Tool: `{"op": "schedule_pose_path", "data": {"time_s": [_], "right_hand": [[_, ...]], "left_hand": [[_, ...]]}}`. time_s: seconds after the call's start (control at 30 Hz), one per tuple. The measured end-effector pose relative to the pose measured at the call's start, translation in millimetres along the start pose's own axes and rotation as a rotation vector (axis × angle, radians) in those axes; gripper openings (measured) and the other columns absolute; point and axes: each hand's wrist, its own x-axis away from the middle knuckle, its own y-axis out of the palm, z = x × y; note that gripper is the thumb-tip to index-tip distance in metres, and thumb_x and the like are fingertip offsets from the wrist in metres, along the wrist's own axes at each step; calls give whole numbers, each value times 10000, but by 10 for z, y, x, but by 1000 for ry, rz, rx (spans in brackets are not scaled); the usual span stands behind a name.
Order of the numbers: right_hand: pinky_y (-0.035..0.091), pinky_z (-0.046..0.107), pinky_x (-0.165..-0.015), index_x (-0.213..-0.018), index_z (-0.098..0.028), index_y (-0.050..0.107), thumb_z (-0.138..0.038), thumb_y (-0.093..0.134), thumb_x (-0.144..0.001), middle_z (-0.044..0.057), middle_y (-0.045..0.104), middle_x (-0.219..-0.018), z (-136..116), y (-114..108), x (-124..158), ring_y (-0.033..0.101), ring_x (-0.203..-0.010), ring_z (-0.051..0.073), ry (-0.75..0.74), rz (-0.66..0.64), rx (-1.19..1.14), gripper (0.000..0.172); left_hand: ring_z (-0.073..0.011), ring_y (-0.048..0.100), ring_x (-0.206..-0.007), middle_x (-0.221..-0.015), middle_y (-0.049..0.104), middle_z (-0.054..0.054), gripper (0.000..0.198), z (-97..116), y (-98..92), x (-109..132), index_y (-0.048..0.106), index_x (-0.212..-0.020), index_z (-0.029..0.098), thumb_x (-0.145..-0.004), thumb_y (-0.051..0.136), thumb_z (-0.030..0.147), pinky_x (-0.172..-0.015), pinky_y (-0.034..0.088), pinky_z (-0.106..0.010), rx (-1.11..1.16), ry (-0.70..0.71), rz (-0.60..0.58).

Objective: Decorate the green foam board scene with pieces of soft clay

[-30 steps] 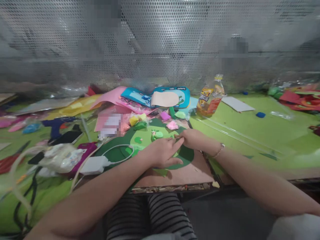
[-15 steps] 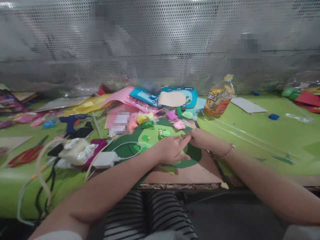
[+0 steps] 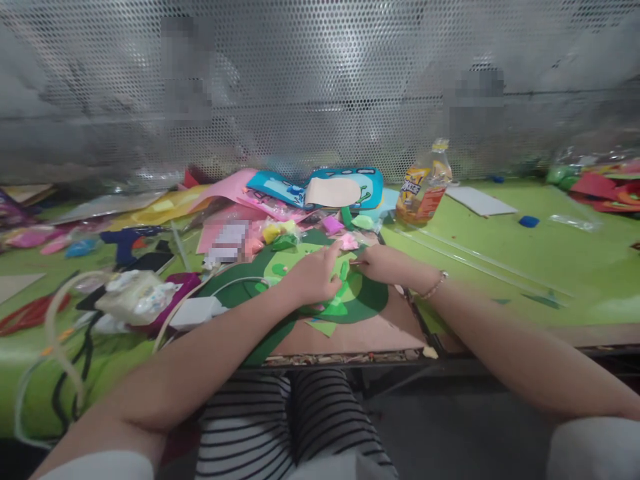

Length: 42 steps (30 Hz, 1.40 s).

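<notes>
My left hand (image 3: 315, 275) rests over a dark green paper piece (image 3: 375, 300) with a lighter green middle. Its index finger reaches toward a pink clay lump (image 3: 349, 241), with the thumb apart from it. Facing it, my right hand (image 3: 377, 265) pinches what looks like a thin brown stick (image 3: 356, 262), blurred, its tip pointing left. A slim bright green clay piece (image 3: 345, 270) lies between the hands, near that tip. Other bright green shapes (image 3: 334, 308) show below my left hand. Whatever lies under the left palm is hidden.
Behind the hands are a purple clay packet (image 3: 332, 224), a blue picture sheet (image 3: 373, 179) and a snack-labelled plastic bottle (image 3: 423, 187). To the left are a white adapter (image 3: 195, 312), cables, a glue gun (image 3: 125, 243) and red-handled scissors (image 3: 30, 317). Clear rods (image 3: 480, 263) lie right.
My hands have drawn apart; earlier their fingers met. The left has moved left and covers the small green clay figure. The thin stick now shows in my right fingers. The view has shifted.
</notes>
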Motion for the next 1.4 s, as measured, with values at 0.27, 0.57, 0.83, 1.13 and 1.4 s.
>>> {"op": "schedule_pose_path", "data": {"time_s": [0.27, 0.57, 0.83, 1.13, 1.4], "right_hand": [[374, 260, -574, -858, -89, 697, -277, 342, -855, 162, 689, -830, -14, -27, -27, 600, -683, 189, -20, 2, 8, 401], [382, 261, -557, -815, -85, 692, -243, 367, -836, 167, 681, -807, -64, -40, 8, 619, -695, 199, -43, 21, 30, 362], [409, 261, -592, -861, -105, 690, -252, 363, -854, 160, 682, -847, -24, -60, 33, 625, -745, 206, -55, 17, 40, 359], [387, 246, -572, -915, -153, 683, -221, 391, -831, 109, 682, -809, -32, -54, 62, 621, -718, 187, -159, 31, 31, 312], [413, 285, -600, -917, -129, 668, -217, 370, -843, 151, 675, -809, -133, -25, 120, 635, -745, 235, -175, 48, 66, 320]], "left_hand": [[-220, 564, -1071, -1141, 599, -143, 557, -34, 43, -31, 330, -1284, 63, -734, 389, 133, -1063, 295, -442, -98, 135, -50], [-233, 430, -1251, -1322, 473, -195, 521, 7, 57, -7, 360, -1280, 31, -775, 344, 159, -1098, 209, -476, -173, 204, -91], [-230, 352, -1309, -1343, 450, -199, 536, 56, 13, 3, 358, -1305, 17, -786, 326, 145, -1093, 225, -451, -208, 170, -96], [-212, 485, -1202, -1258, 542, -170, 484, 103, -7, 23, 414, -1265, 45, -799, 327, 143, -1087, 258, -451, -197, 142, -47], [-214, 540, -1131, -1227, 561, -179, 455, 148, 8, 61, 421, -1234, 44, -797, 336, 135, -1076, 281, -454, -166, 106, -51]]}}
